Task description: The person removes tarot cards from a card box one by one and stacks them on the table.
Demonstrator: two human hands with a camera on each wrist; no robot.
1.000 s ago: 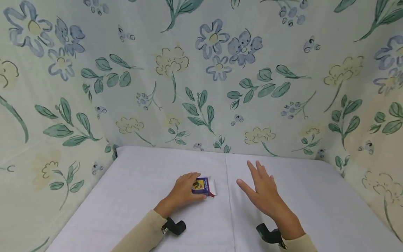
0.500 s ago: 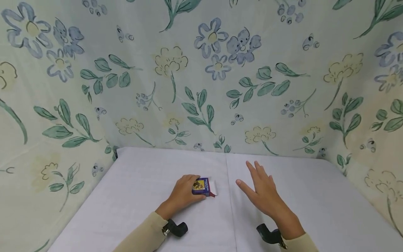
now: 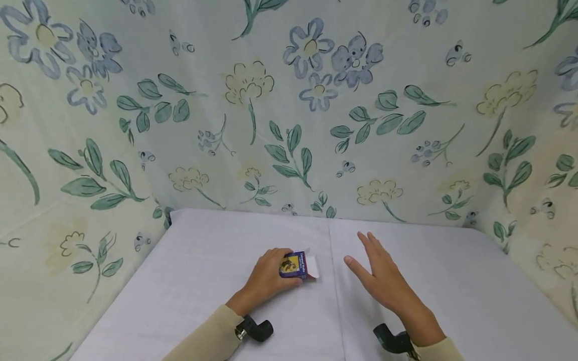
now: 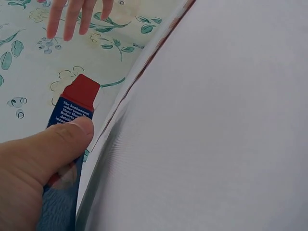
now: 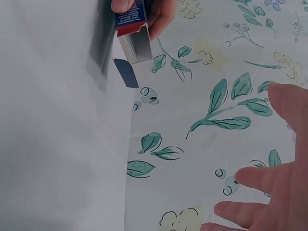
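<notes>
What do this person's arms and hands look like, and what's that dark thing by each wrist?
Both arms wear long beige fabric sleeves. The left hand and right hand have no gloves. By each wrist sits a black, bent, tube-shaped device, with a small shiny, metallic-looking piece beside it. It is probably the wrist camera.

The small box (image 3: 292,264) is dark blue with white lettering, a yellow picture panel and a red flap (image 4: 82,92). The tablecloth (image 3: 217,240) is plain white. The pale backdrop cloth (image 3: 189,145) carries blue flowers, yellow blossoms and green leaves. The sleeves (image 3: 205,337) are beige, the wrist cameras (image 3: 259,331) black.
</notes>
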